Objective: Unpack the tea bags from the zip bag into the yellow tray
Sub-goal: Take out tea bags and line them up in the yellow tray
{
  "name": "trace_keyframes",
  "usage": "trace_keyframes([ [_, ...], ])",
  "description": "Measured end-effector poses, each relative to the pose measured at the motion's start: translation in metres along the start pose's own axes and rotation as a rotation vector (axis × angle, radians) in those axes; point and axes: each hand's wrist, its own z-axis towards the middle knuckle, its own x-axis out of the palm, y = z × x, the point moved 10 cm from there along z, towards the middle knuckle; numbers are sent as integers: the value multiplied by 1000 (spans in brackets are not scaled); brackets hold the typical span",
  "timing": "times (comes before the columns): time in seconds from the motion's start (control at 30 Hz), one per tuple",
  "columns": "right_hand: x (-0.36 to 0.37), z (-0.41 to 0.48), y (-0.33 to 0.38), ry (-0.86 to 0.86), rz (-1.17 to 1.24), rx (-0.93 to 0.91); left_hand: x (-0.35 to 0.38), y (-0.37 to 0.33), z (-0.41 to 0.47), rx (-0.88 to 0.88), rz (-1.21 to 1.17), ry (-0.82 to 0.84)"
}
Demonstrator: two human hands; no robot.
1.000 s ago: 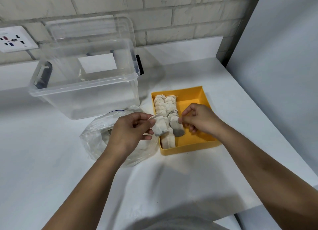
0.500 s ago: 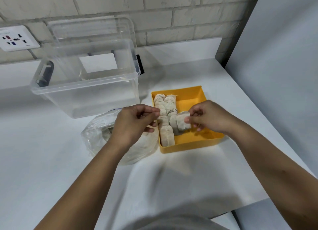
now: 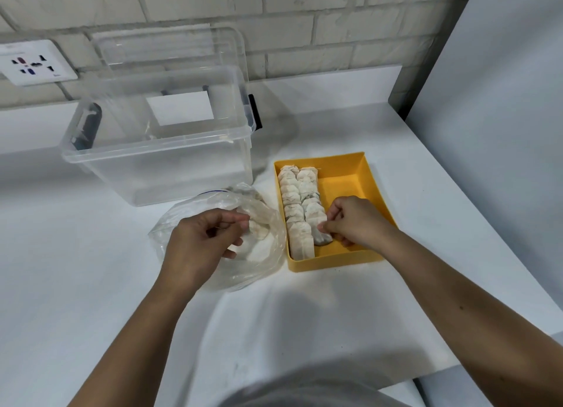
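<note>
Our right hand pinches a tea bag at the near end of the second row in the yellow tray, our left hand curls over the zip bag, perhaps gripping it, we cannot tell, and letting go carelessly could tip that row.

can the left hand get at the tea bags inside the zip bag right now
Probably yes: the left hand is right at the open mouth of the zip bag, and the tea bags inside lie just beyond it, with only loose plastic around them.
</note>
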Motion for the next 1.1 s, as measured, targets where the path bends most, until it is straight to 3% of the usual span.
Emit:
trace_keyframes([
  [0.17,-29,-12,27,-133,-94,-91,-36,-1,-3,42,4,-109],
  [0.3,-41,-39,77,-214,160,-278,-76,1,-8,72,38,-284],
  [0.37,-24,-51,105,-113,374,-359,-91,2,-13,99,170,-379],
  [0.43,12,-57,129,49,435,-401,-97,4,-16,132,307,-453],
  [0.57,85,-45,149,185,276,-439,-84,9,-19,231,581,-549],
  [0.7,120,-27,159,180,135,-443,-64,25,-12,134,764,-514],
  [0.83,126,-16,163,149,103,-429,-60,50,3,-1,651,-333],
  [1.1,117,-11,163,44,59,-455,-90,47,5,45,247,-337],
])
